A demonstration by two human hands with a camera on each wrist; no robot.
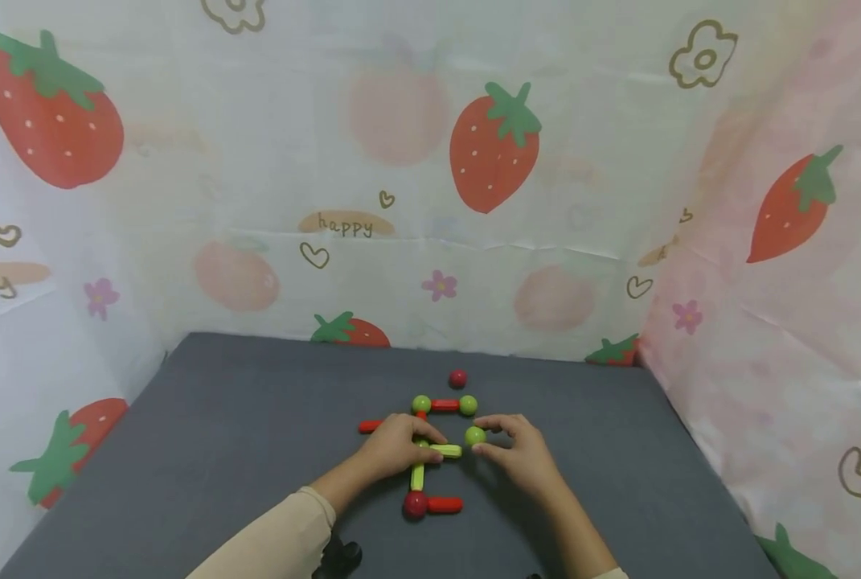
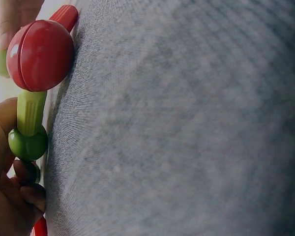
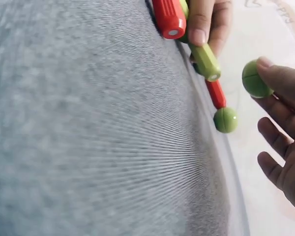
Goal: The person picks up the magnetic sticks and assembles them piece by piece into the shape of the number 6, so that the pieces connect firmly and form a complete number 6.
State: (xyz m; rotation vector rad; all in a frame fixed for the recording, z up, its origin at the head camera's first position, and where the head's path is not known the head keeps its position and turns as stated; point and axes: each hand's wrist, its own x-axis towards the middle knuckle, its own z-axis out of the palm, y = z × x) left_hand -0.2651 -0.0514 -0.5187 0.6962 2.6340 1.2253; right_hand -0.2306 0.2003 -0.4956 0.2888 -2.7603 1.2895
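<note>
My left hand [image 1: 399, 444] pinches a yellow-green rod [image 1: 446, 451] between thumb and fingers. The rod points right from a figure of balls and rods on the table. Between thumb and fingertips, my right hand [image 1: 520, 454] holds a green ball [image 1: 475, 436], a small gap from the rod's free end. In the right wrist view, that rod [image 3: 206, 63] shows a silvery end. A red ball [image 1: 416, 504] with a red rod [image 1: 445, 505] forms the near end of the figure. Partly hidden by the left hand is a green ball [image 2: 29, 143] at the joint.
At the figure's far end, a red rod [image 1: 444, 404] joins two green balls, the left one [image 1: 421, 404] above the joint. Another red rod [image 1: 370, 426] sticks out left. A loose red ball [image 1: 458, 378] lies behind. Something black [image 1: 339, 556] sits by the left sleeve.
</note>
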